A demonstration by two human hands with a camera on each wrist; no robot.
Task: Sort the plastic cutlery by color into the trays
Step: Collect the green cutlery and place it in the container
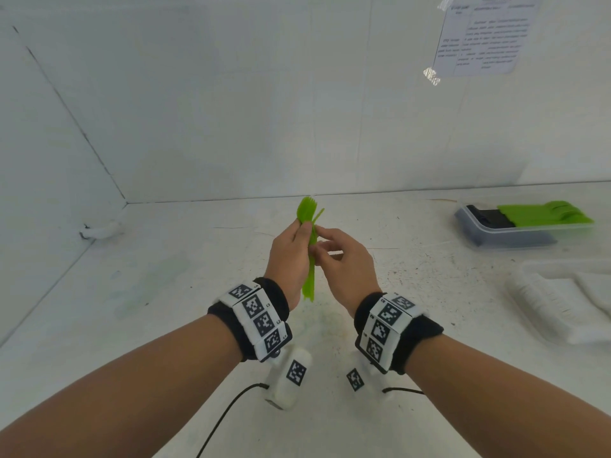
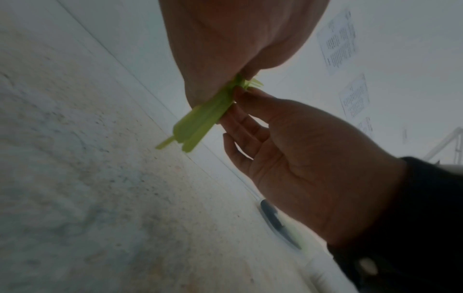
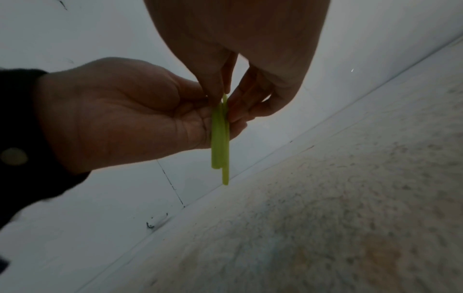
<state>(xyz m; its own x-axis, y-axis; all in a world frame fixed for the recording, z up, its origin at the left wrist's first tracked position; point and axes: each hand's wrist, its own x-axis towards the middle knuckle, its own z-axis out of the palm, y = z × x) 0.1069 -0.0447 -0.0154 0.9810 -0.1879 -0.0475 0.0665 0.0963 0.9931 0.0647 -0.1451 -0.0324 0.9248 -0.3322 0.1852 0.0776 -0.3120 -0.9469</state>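
Note:
A bundle of green plastic cutlery (image 1: 309, 259) stands upright above the middle of the table, fork tines at the top. My left hand (image 1: 291, 249) grips the bundle from the left, thumb across it. My right hand (image 1: 340, 256) pinches the same green cutlery from the right with thumb and fingertips. In the left wrist view the handles of the green cutlery (image 2: 200, 121) stick out below both hands. The right wrist view shows the green cutlery (image 3: 220, 138) held between the two hands. A clear tray (image 1: 515, 233) at the far right holds more green cutlery (image 1: 545, 216) and a black piece.
A second clear tray (image 1: 562, 302) with white cutlery lies at the right edge, nearer to me. White walls close off the back and left. A printed sheet (image 1: 482, 34) hangs on the back wall. Cables run from my wrist bands across the scuffed white table.

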